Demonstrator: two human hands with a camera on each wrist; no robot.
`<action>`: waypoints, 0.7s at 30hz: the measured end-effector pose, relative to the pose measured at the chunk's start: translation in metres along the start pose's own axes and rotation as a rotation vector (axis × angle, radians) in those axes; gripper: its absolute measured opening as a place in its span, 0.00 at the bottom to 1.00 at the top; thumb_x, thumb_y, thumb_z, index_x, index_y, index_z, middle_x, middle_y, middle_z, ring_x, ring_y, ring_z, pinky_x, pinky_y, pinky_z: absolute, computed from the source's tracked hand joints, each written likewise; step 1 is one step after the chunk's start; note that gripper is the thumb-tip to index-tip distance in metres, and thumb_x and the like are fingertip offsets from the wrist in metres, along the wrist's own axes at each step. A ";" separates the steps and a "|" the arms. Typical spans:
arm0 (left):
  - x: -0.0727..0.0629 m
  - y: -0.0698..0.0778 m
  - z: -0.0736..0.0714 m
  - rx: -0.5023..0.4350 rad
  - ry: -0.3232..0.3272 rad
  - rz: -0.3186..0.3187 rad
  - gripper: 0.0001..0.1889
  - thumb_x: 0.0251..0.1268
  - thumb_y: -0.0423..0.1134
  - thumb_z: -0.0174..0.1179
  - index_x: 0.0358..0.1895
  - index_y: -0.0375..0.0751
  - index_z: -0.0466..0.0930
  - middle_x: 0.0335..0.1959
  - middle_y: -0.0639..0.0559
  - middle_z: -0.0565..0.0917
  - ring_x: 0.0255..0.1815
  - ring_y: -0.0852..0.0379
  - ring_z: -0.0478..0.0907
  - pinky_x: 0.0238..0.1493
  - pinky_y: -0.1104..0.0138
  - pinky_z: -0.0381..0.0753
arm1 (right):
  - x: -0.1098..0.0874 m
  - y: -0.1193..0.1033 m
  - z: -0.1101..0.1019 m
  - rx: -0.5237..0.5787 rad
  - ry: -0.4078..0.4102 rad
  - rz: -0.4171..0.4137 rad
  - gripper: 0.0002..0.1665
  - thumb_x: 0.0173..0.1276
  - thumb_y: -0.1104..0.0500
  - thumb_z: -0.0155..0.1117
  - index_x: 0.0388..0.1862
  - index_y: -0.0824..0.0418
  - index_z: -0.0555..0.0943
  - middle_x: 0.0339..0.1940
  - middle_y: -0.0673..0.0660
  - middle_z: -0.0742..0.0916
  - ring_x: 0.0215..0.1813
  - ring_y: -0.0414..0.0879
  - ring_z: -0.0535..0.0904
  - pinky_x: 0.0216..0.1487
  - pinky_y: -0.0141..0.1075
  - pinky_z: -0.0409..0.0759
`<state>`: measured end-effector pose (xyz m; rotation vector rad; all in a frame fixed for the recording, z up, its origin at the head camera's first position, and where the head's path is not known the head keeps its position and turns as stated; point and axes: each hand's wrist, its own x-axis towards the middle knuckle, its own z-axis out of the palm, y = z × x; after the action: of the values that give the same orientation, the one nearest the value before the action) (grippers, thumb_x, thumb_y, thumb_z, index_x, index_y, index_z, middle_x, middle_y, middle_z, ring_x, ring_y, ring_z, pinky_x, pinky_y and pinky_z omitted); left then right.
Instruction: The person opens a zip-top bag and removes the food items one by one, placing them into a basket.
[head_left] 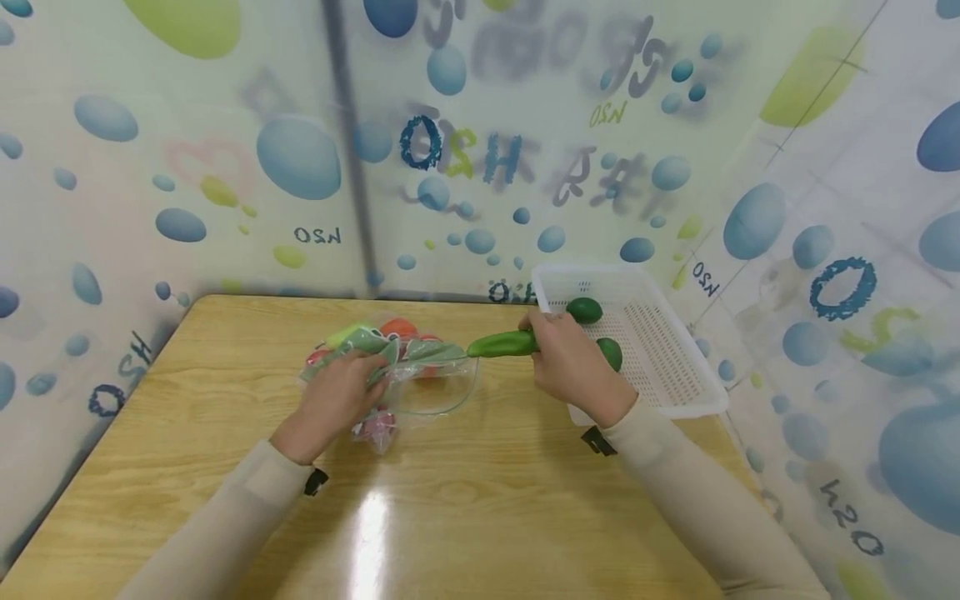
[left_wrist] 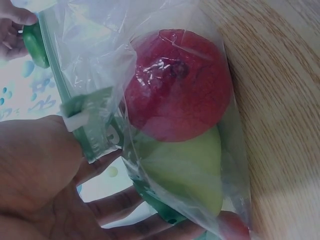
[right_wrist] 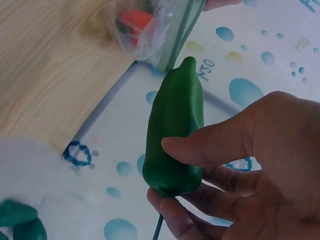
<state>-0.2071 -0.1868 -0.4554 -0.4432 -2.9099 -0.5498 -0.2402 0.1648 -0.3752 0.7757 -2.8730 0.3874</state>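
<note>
My left hand (head_left: 337, 400) grips a clear zip bag (head_left: 435, 392) by its green-striped top edge. Inside the bag in the left wrist view are a shiny red round fruit or vegetable (left_wrist: 177, 85) and a pale green one (left_wrist: 185, 170), with smaller dark green and red parts below. My right hand (head_left: 573, 362) pinches a long green pepper (right_wrist: 175, 125) at its stem end between thumb and fingers. The pepper's tip points left, right at the bag's edge in the head view. A thin stem or cord hangs below the pepper in the right wrist view.
A white perforated basket (head_left: 675, 367) stands at the right, holding two dark green oval pieces of produce, one (head_left: 584, 310) near its back. Something pinkish purple in clear plastic (head_left: 377, 427) lies below my left hand. A patterned wall (head_left: 465, 208) stands behind the wooden table (head_left: 465, 517).
</note>
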 end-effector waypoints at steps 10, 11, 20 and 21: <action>0.000 0.000 0.000 0.007 0.007 0.003 0.13 0.82 0.38 0.74 0.60 0.35 0.94 0.58 0.30 0.94 0.56 0.31 0.93 0.54 0.39 0.95 | 0.009 0.041 -0.016 0.019 -0.071 0.152 0.31 0.81 0.70 0.61 0.80 0.75 0.74 0.59 0.73 0.91 0.53 0.61 0.90 0.59 0.58 0.92; 0.000 0.000 0.000 0.007 0.006 0.002 0.14 0.82 0.38 0.74 0.60 0.35 0.94 0.59 0.30 0.94 0.56 0.31 0.93 0.55 0.38 0.95 | 0.010 0.045 -0.018 0.023 -0.082 0.171 0.31 0.81 0.70 0.61 0.80 0.75 0.74 0.60 0.73 0.90 0.55 0.62 0.90 0.61 0.59 0.91; 0.000 0.000 -0.002 -0.003 -0.002 -0.007 0.15 0.82 0.38 0.74 0.62 0.34 0.93 0.59 0.29 0.94 0.56 0.31 0.93 0.56 0.38 0.94 | 0.023 0.080 -0.025 0.082 -0.204 0.319 0.30 0.77 0.65 0.60 0.74 0.79 0.74 0.51 0.74 0.89 0.44 0.60 0.91 0.40 0.48 0.94; 0.000 0.000 -0.001 -0.006 -0.002 -0.008 0.14 0.82 0.38 0.74 0.62 0.34 0.93 0.59 0.29 0.94 0.56 0.31 0.93 0.56 0.38 0.94 | 0.025 0.083 -0.025 0.082 -0.218 0.334 0.29 0.77 0.65 0.60 0.72 0.79 0.74 0.49 0.73 0.88 0.43 0.59 0.90 0.39 0.47 0.94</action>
<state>-0.2065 -0.1872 -0.4542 -0.4339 -2.9142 -0.5597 -0.3021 0.2293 -0.3638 0.3640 -3.2173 0.4886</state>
